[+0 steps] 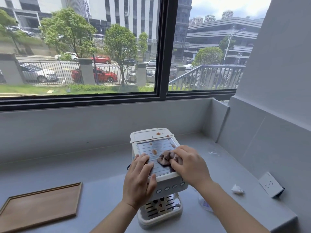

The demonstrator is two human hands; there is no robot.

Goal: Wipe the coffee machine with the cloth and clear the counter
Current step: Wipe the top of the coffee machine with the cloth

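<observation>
A white coffee machine (151, 135) stands on the grey counter (104, 185), seen from above. Brown stains dot its ribbed metal top (156, 146) and its white back lid. My right hand (190, 163) presses a crumpled brown cloth (165, 158) onto the right part of that top. My left hand (139, 179) lies flat on the machine's front left corner, fingers spread over the edge, holding nothing. The drip grid at the machine's base also carries a brown spot.
A wooden tray (42, 204) lies at the left on the counter. A crumpled white tissue (237, 189) and a white socket block (271, 184) sit at the right by the wall. A clear plastic bottle (204, 201) lies partly behind my right forearm. Window behind.
</observation>
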